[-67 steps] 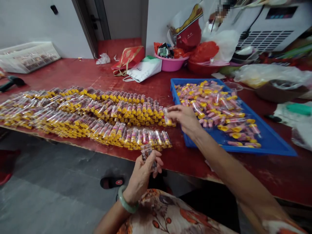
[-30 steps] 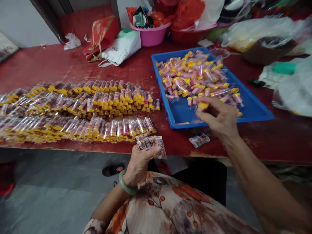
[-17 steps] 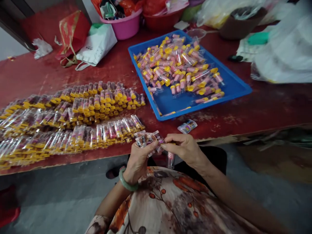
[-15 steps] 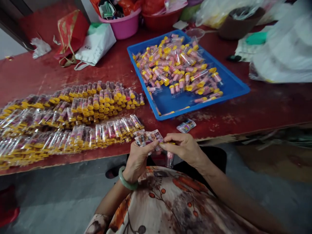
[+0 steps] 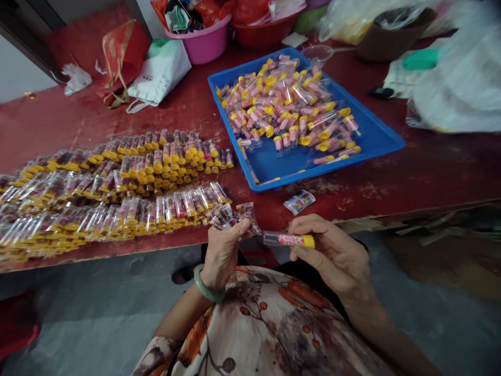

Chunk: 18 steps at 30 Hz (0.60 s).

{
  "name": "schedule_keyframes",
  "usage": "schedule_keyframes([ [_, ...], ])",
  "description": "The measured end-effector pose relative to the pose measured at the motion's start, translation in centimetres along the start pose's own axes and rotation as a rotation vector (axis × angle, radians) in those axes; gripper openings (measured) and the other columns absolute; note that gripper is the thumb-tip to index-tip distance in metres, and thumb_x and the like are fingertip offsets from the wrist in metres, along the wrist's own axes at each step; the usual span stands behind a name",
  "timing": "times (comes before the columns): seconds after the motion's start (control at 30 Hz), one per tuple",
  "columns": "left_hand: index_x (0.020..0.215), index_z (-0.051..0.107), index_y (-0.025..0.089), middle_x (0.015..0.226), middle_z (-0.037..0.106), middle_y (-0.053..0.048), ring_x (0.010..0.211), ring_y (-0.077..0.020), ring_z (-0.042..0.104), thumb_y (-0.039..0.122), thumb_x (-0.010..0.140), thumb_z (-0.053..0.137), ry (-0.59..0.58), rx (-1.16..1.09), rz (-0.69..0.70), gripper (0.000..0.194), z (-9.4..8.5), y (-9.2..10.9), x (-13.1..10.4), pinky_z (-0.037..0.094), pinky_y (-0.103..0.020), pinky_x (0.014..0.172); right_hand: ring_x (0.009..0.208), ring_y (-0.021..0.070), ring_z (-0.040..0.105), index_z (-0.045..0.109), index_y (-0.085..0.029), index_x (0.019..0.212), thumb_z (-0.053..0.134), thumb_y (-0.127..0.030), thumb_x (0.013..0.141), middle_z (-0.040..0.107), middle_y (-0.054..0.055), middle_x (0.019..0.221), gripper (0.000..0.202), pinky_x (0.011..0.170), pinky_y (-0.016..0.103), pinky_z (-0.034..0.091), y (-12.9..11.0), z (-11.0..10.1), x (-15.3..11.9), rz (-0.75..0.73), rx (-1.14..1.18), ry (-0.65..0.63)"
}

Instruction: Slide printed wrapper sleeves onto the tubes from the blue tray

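Observation:
My left hand [image 5: 225, 253] is closed on several small printed packets [image 5: 223, 216], its thumb pressed on top. In my right hand [image 5: 332, 250] is a clear tube [image 5: 288, 239] with pink contents, gripped by its yellow-cap end. The tube lies level, its clear end pointing left, close to one packet. On the table behind, a blue tray [image 5: 376, 138] holds a heap of similar yellow-capped tubes [image 5: 274, 99]. Stacked rows of tubes with dark and purple printed pieces inside [image 5: 136, 164] lie at the left. A loose printed packet [image 5: 299, 202] lies in front of the tray.
The red table [image 5: 183, 112] carries a white bag [image 5: 160, 73] and a red bag [image 5: 125, 55] at the back left. Behind the tray stand a pink basin [image 5: 207, 42] and a red basin [image 5: 264, 31]. A brown container [image 5: 391, 39] and white plastic bags [image 5: 457, 94] are at the right.
My right hand has moved right, away from my left, and the tube, earlier pointing down, now lies level in its fingers. The packets in my left hand are more spread out.

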<state>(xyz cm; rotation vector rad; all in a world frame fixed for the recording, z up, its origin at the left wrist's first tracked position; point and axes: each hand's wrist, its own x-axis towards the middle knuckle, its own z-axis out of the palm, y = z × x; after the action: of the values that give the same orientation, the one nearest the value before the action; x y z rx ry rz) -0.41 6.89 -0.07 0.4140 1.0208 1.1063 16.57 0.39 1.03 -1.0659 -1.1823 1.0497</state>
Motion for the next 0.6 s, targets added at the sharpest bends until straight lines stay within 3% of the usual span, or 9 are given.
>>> schedule_keyframes([
  [0.23,0.072,0.07,0.012,0.067,0.069,0.0,0.059,-0.0093,0.063,0.021,0.052,0.091,0.018,-0.085,-0.12,0.031,0.7,0.3,-0.6,0.055,-0.018,0.054,0.084,0.019,0.064,0.062,-0.02,0.101,0.062,-0.012,0.083,0.058,0.007,0.1,0.019,0.062,0.03,0.057,0.2,0.3,-0.7,-0.15,-0.129,0.062],
  [0.5,0.083,0.072,0.014,0.076,0.071,0.001,0.064,-0.0109,0.065,0.023,0.053,0.091,-0.025,-0.104,-0.188,0.036,0.6,0.2,-1.4,0.058,-0.021,0.058,0.089,0.0192,0.068,0.06,-0.019,0.112,0.073,-0.004,0.072,0.068,0.008,0.103,0.045,0.077,0.033,0.06,1.5,1.5,-2.0,-0.635,-0.758,0.191],
  [0.6,0.081,0.07,0.013,0.072,0.07,0.0,0.061,-0.0109,0.064,0.025,0.052,0.091,-0.037,-0.097,-0.195,0.038,0.4,0.2,-1.5,0.057,-0.021,0.057,0.087,0.0208,0.07,0.058,-0.022,0.118,0.074,-0.007,0.073,0.07,0.007,0.099,0.05,0.072,0.034,0.062,1.8,2.0,-2.5,-0.643,-0.789,0.195],
])
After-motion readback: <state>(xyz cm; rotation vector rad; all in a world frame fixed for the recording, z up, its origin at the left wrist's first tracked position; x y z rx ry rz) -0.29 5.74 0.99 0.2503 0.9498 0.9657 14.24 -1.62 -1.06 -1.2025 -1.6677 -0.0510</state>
